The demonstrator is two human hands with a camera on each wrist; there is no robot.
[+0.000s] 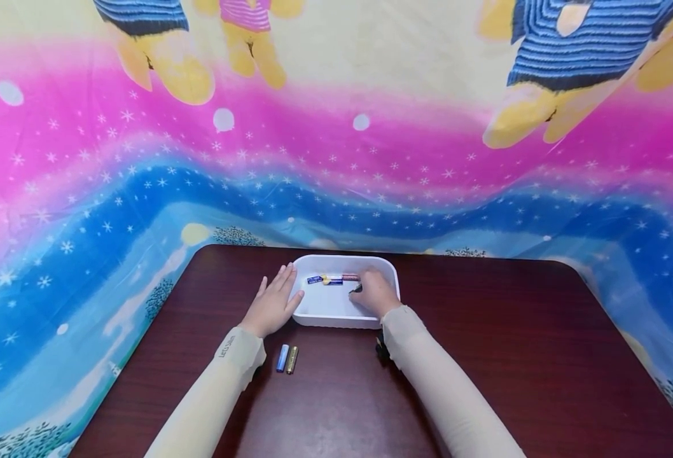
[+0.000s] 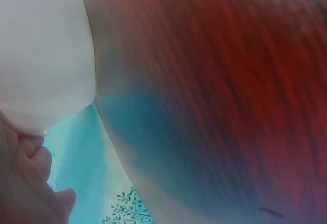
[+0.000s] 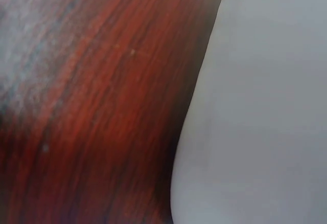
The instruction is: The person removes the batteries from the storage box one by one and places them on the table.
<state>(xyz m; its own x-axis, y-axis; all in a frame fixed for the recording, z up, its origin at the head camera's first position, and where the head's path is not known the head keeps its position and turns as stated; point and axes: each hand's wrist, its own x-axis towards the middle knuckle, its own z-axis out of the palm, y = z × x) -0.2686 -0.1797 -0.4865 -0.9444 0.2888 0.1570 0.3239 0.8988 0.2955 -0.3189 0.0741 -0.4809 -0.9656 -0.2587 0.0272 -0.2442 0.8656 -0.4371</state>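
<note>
A white plastic tray (image 1: 325,308) stands near the table's back edge. My left hand (image 1: 270,305) lies along its left side, fingers straight and touching the rim. In the left wrist view, fingers of that hand (image 2: 38,173) show at the tray's edge. My right hand (image 1: 378,292) reaches over the right side into the tray, its fingers curled around a small dark battery (image 1: 356,291), mostly hidden. Left of it lie a blue battery (image 1: 315,280), a blue-and-yellow battery (image 1: 333,281) and a reddish battery (image 1: 350,277). The right wrist view shows just the tray's outer wall (image 3: 255,106) and the table.
A light blue battery (image 1: 282,358) and a gold battery (image 1: 292,360) lie side by side on the dark red wooden table (image 1: 514,343), in front of the tray and near the left forearm. A patterned cloth (image 1: 336,159) hangs behind the table.
</note>
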